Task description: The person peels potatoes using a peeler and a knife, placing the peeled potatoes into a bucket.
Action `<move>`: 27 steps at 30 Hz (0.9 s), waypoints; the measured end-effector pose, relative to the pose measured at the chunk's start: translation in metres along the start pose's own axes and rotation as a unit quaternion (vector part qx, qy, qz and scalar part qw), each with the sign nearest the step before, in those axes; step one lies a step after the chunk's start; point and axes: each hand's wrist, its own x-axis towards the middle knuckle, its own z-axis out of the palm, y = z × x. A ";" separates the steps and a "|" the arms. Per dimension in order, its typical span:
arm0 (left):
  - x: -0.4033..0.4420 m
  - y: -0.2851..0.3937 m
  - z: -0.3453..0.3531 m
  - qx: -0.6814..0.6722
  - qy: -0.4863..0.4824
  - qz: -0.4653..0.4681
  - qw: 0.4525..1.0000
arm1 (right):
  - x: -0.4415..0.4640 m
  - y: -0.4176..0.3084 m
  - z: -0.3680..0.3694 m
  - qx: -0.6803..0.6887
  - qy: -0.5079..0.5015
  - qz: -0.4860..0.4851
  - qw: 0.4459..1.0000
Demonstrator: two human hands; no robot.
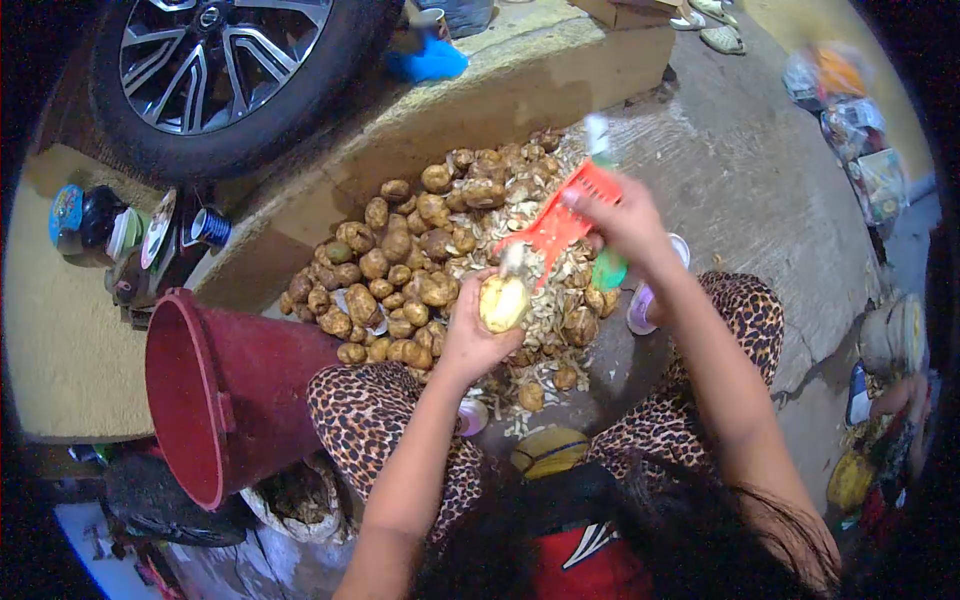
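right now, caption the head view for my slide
The left hand holds a potato showing peeled flesh; the right hand grips an orange tool above peelings.

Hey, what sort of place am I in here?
Probably a home's garage or yard, though I can't be sure: a car wheel stands beside a raised ledge, the grey floor is rough and cracked, and potatoes are heaped right on it.

The left hand holds a pale potato; at its one o'clock, the right hand grips a red peeler.
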 end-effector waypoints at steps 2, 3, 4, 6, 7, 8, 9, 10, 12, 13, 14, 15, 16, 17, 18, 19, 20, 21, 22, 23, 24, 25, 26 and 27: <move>0.002 0.000 0.003 -0.002 -0.001 0.042 0.999 | -0.016 0.005 0.019 -0.036 -0.068 0.026 0.997; 0.001 0.000 0.003 -0.002 -0.002 0.061 0.998 | -0.014 0.017 0.022 -0.007 -0.102 0.024 0.994; -0.001 0.001 0.003 0.022 -0.006 0.045 0.999 | -0.011 0.020 0.018 -0.032 -0.051 0.005 0.998; -0.002 0.002 0.002 0.068 -0.010 0.019 0.997 | 0.010 0.021 -0.002 -0.089 0.047 -0.040 0.994; -0.003 0.000 0.001 0.074 -0.007 0.020 0.997 | 0.019 0.021 -0.008 -0.078 0.077 -0.068 0.992; -0.002 -0.002 0.000 0.080 -0.005 0.022 0.997 | 0.019 0.024 -0.009 -0.045 0.055 -0.032 0.997; 0.000 -0.003 0.001 0.085 -0.005 0.023 0.996 | 0.014 0.016 -0.007 -0.012 0.034 0.004 0.999; 0.001 0.000 0.003 0.048 -0.004 0.011 0.999 | 0.009 0.012 -0.004 0.020 0.013 0.042 0.999; 0.000 0.008 0.006 -0.025 0.000 -0.016 1.000 | -0.011 0.013 0.019 0.000 -0.084 0.075 0.994; 0.000 0.002 0.004 -0.005 0.002 -0.014 1.000 | -0.006 0.018 0.017 -0.027 -0.057 0.055 0.997; 0.000 -0.009 0.001 0.015 0.002 -0.013 1.000 | 0.000 0.028 0.013 -0.053 -0.028 0.036 0.998; -0.001 -0.016 0.000 0.034 0.002 -0.010 0.999 | 0.010 0.037 0.003 -0.066 0.020 0.000 0.998; 0.000 -0.013 0.000 0.040 0.005 0.006 0.999 | 0.024 0.041 -0.009 -0.080 0.066 -0.040 0.994; -0.001 -0.007 0.000 0.047 0.006 0.023 0.999 | 0.032 0.048 -0.016 -0.090 0.114 -0.080 0.986; 0.001 -0.004 0.000 0.054 0.006 0.038 0.998 | 0.029 0.043 -0.014 -0.050 0.095 -0.049 0.993; 0.003 -0.004 0.000 0.028 0.012 0.036 0.999 | 0.022 0.033 -0.012 -0.010 0.074 -0.015 0.997; 0.004 -0.004 0.000 0.001 0.020 0.032 0.999 | 0.016 0.025 -0.008 0.029 0.051 0.020 0.998; 0.004 -0.003 0.000 -0.026 0.028 0.027 0.999 | 0.011 0.022 -0.002 0.049 0.030 0.030 0.998; 0.003 -0.001 -0.001 -0.029 0.024 0.023 0.999 | 0.011 0.023 -0.001 0.054 0.023 0.031 0.998; 0.003 0.003 -0.003 -0.033 0.019 0.018 0.999 | 0.011 0.025 -0.001 0.060 0.018 0.032 0.998; 0.002 0.006 -0.004 -0.037 0.012 0.015 0.999 | 0.012 0.026 -0.001 0.066 0.014 0.031 0.997; 0.002 0.004 -0.005 -0.097 -0.026 -0.005 0.995 | 0.015 0.028 -0.004 0.057 0.038 0.043 0.997; 0.002 0.006 -0.006 -0.121 -0.034 -0.030 0.992 | 0.017 0.030 -0.008 0.066 0.046 0.044 0.996; 0.002 0.008 -0.008 -0.145 -0.042 -0.055 0.987 | 0.018 0.030 -0.011 0.075 0.053 0.045 0.995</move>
